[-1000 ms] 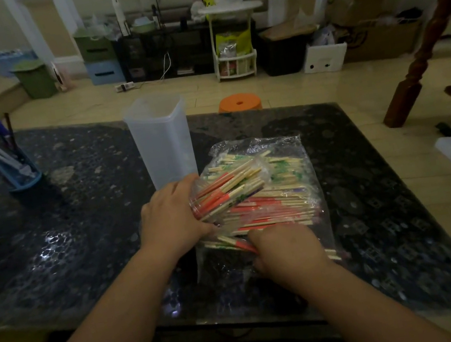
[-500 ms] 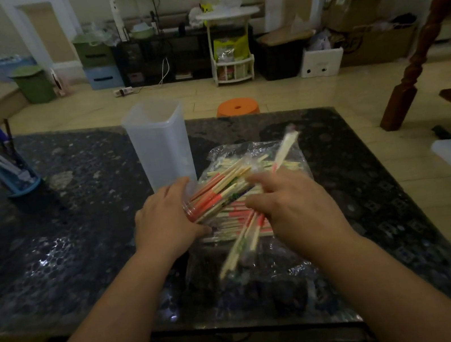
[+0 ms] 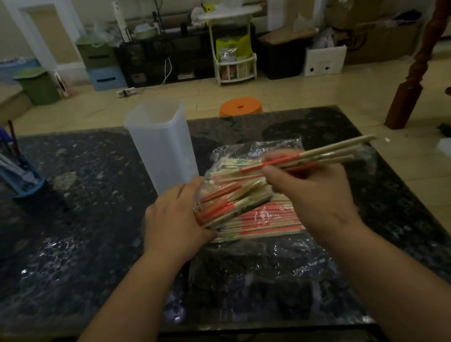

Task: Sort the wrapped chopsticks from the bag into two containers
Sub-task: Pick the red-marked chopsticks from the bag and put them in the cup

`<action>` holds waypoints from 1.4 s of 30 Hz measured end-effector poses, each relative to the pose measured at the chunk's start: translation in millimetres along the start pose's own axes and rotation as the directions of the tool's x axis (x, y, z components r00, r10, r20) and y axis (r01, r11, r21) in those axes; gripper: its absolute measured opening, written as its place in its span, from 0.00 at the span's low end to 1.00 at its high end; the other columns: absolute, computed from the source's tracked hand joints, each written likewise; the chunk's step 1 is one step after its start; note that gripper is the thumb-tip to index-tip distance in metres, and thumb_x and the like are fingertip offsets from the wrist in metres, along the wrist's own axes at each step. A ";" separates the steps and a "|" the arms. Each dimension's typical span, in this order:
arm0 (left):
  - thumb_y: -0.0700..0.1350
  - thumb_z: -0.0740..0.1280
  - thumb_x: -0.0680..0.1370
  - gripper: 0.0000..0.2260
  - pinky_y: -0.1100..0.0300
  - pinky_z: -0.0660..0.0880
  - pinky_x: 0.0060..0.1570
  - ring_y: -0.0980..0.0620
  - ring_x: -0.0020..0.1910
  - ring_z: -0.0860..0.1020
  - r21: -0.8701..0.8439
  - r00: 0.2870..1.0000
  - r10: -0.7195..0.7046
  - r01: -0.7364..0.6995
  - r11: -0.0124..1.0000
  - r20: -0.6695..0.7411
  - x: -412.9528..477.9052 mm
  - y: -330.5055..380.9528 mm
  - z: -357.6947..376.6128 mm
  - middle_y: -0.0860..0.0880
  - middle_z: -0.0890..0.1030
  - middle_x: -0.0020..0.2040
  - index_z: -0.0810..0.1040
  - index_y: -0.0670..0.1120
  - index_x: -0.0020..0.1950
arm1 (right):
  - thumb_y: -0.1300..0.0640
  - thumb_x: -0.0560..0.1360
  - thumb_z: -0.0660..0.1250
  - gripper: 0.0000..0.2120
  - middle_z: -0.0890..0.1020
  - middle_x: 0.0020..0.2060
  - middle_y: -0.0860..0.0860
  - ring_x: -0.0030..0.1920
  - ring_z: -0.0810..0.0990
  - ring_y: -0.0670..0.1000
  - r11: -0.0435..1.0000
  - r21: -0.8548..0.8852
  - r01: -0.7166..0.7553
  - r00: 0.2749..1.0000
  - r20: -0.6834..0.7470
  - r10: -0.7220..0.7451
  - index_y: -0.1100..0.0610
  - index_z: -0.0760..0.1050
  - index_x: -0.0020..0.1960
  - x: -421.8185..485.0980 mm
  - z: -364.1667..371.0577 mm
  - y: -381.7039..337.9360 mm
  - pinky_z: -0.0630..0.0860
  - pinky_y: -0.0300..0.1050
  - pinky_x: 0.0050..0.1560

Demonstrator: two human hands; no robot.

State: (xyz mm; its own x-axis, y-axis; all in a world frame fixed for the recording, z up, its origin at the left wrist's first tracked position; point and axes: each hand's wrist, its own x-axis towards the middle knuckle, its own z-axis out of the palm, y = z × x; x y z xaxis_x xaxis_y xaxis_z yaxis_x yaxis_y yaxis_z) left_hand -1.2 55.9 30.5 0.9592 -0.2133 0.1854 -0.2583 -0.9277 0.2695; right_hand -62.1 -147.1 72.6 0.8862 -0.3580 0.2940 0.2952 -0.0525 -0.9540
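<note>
Seen from the head camera, the left hand (image 3: 173,221) curls around a bunch of chopsticks (image 3: 232,202) in the middle. The right hand (image 3: 311,189) pinches a few loose sticks (image 3: 322,153) that point to 3 o'clock. Under both hands the bag (image 3: 264,267) lies on the table (image 3: 79,231), and it has many sticks inside. The tall tub (image 3: 163,145) at 12 o'clock looks empty, so the sorting seems barely begun. No second tub shows.

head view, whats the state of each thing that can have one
container: upright, lid off, looks empty
bag: lying flat, chopstick pile inside
left hand: grips a chopstick bundle
right hand: pinches a few raised chopsticks
pen holder: upright, full of pens
</note>
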 end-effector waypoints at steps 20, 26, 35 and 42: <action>0.57 0.78 0.63 0.44 0.46 0.65 0.67 0.50 0.68 0.69 -0.060 0.984 0.179 -0.178 0.982 0.008 0.4 -1.3 9.8 0.55 0.71 0.70 0.63 0.61 0.76 | 0.64 0.69 0.76 0.15 0.84 0.49 0.51 0.46 0.85 0.48 0.950 0.067 -0.304 0.945 0.150 0.292 0.55 0.80 0.54 3.9 -6.4 24.5 0.81 0.42 0.45; 0.59 0.77 0.62 0.44 0.45 0.68 0.67 0.49 0.67 0.71 -0.064 0.985 0.171 -0.171 0.983 -0.016 2.0 -3.8 9.9 0.55 0.72 0.69 0.64 0.60 0.75 | 0.59 0.78 0.67 0.05 0.84 0.38 0.49 0.41 0.83 0.46 0.954 0.163 -0.250 0.963 -0.063 0.263 0.56 0.78 0.43 6.0 -5.6 25.7 0.79 0.46 0.42; 0.60 0.76 0.61 0.44 0.43 0.68 0.67 0.51 0.67 0.70 -0.058 0.983 0.186 -0.186 0.981 -0.004 2.4 -4.7 12.0 0.56 0.72 0.69 0.63 0.61 0.75 | 0.49 0.74 0.72 0.13 0.78 0.55 0.45 0.57 0.78 0.49 0.988 -0.081 -0.130 0.973 -0.202 0.111 0.42 0.72 0.55 0.8 -2.5 31.1 0.79 0.54 0.55; 0.59 0.77 0.64 0.44 0.46 0.64 0.67 0.51 0.69 0.68 -0.010 0.976 0.220 -0.220 0.976 0.004 -1.7 -1.2 11.4 0.54 0.70 0.71 0.62 0.58 0.77 | 0.54 0.82 0.61 0.13 0.78 0.46 0.37 0.46 0.75 0.34 0.906 -0.411 -0.101 0.987 0.071 0.143 0.55 0.81 0.59 2.6 2.1 39.1 0.66 0.22 0.45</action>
State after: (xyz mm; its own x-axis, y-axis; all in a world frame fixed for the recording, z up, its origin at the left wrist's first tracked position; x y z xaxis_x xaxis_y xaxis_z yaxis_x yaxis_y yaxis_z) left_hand -1.3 53.8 19.1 0.8795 -0.4130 0.2364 -0.4638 -0.8551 0.2316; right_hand -47.5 -148.1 36.2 0.9423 -0.2949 0.1585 0.0310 -0.3945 -0.9184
